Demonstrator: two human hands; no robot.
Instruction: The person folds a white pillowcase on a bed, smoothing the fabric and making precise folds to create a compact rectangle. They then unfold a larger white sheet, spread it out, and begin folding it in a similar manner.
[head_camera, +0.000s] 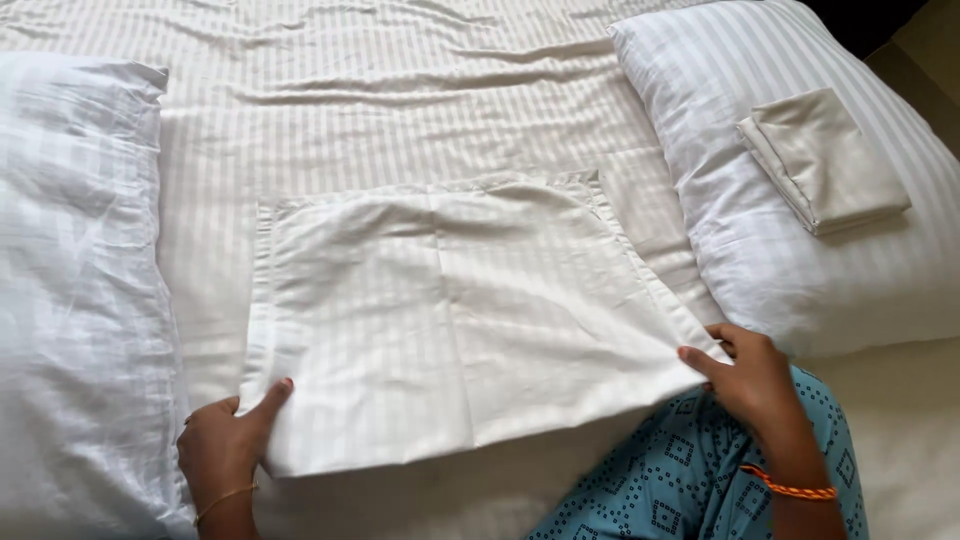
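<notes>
You have a white, faintly striped cotton pillowcase (450, 320) spread flat at the middle of the bed (400, 90), folded into a broad rectangle with a crease running down its centre. At its 7 o'clock corner your left hand (225, 445) pinches the cloth, thumb on top and the other fingers tucked under the edge. At 4 o'clock your right hand (750, 375) grips the opposite near corner, fingers closed on the hem, with an orange thread bracelet (790, 488) on that wrist. Just below, at 5 o'clock, lies your blue patterned garment (680, 470). At 9 o'clock a plump white pillow (70, 300) lies just beside the pillowcase. At 2 o'clock a second white striped pillow (800, 220) carries a small folded cream cloth (825, 160) on top.
</notes>
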